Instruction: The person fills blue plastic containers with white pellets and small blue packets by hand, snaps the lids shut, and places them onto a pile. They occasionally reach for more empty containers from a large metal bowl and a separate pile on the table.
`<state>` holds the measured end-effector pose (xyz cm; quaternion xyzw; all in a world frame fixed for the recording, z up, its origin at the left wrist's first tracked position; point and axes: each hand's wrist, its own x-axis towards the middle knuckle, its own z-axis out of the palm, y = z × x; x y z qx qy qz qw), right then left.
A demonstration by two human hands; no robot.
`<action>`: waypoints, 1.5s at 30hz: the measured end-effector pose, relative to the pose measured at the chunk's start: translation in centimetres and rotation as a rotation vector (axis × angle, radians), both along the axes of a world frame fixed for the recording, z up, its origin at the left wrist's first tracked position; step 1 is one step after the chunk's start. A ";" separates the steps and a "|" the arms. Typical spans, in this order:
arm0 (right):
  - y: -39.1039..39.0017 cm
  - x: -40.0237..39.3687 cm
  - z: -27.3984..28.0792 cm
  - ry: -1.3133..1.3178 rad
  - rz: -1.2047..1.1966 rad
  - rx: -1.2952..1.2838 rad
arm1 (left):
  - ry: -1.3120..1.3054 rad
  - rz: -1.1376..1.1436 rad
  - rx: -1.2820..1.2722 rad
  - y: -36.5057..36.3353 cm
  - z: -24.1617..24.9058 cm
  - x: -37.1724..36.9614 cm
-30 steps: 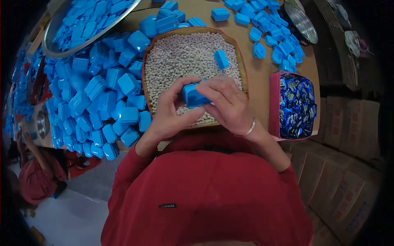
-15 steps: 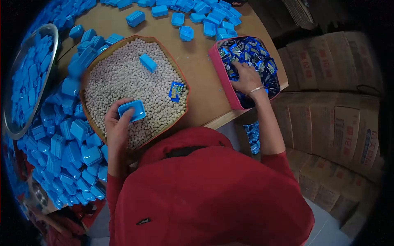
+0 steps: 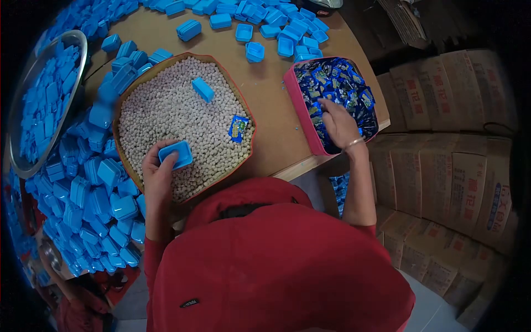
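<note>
My left hand (image 3: 157, 172) is closed on a small blue plastic box (image 3: 183, 156), its thumb inside the open top, above the pale round pellets or beans (image 3: 166, 99) that fill a wide red-rimmed tray (image 3: 250, 146). Another blue box (image 3: 203, 89) and a printed blue packet (image 3: 238, 128) rest on the pellets. My right hand (image 3: 341, 128) is over a pink basket (image 3: 303, 117) full of shiny dark blue packets (image 3: 345, 83). Its fingers are drawn together at the packets. What they grip, if anything, is hard to make out.
Many blue boxes (image 3: 99, 205) are heaped left of the tray, and more (image 3: 287, 33) lie at the table's far side. A metal basin (image 3: 82, 58) of blue pieces stands at left. Cardboard boxes (image 3: 442, 171) are stacked at right. Another person's arm (image 3: 61, 276) shows at lower left.
My right hand has drawn back slightly toward me in the basket, and its spread fingers have come together. My left hand still holds the blue box above the pellets. The view has shifted slightly.
</note>
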<state>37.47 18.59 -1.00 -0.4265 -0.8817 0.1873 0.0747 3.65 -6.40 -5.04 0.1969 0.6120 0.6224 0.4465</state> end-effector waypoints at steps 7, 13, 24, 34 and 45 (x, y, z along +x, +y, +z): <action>-1.2 -1.7 -2.8 -0.180 -0.125 0.135 | 0.044 0.027 -0.088 0.3 0.1 0.5; 1.5 -1.6 -4.1 -0.207 -0.096 0.189 | 0.042 0.055 -0.051 0.1 -0.4 0.2; 1.7 -11.4 3.6 0.363 0.037 0.144 | -0.010 0.038 0.060 0.2 0.2 0.0; -6.3 -27.0 -5.1 0.313 0.592 0.167 | 0.019 0.294 0.131 -0.3 0.5 0.1; -3.9 -23.3 -1.5 0.543 0.551 0.185 | -0.258 0.079 0.050 -0.3 1.3 -0.4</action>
